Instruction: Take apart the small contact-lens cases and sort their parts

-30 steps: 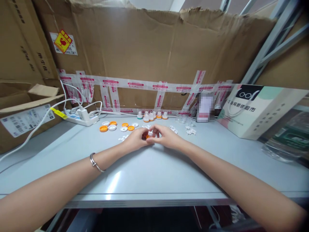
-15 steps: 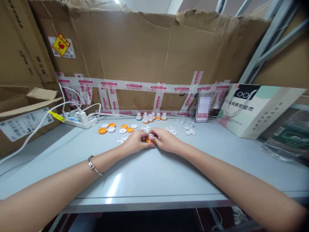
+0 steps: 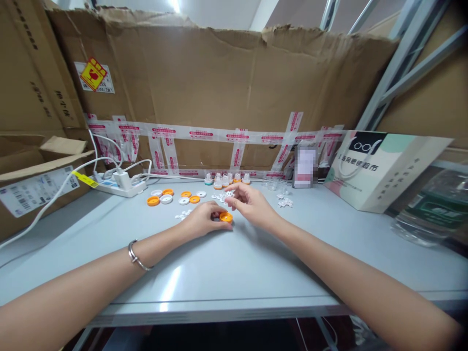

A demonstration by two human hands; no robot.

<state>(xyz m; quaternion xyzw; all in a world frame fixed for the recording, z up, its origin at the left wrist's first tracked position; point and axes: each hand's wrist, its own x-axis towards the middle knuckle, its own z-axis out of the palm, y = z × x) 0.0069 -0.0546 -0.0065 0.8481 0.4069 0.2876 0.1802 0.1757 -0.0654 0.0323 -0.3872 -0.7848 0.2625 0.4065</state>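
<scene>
My left hand rests on the table with its thumb and fingers closed round the side of an orange round cap. The cap lies with its ring-shaped rim facing up. Just above and to the right, my right hand pinches a small white openwork plastic piece between thumb and index finger, apart from the cap. Some loose small white pieces lie behind the fingertips, and my right hand hides part of the table there. Small white discs are scattered left of my left hand.
Orange rings and white rings lie at the left. Several clear-topped assemblies stand at the back. Clear cups, white parts, a phone, a carton, a water bottle and a power strip surround the work area.
My right hand has lifted up and away from the orange cap with the white piece, uncovering the cap. My left hand keeps hold of the cap. The camera view has shifted slightly.
</scene>
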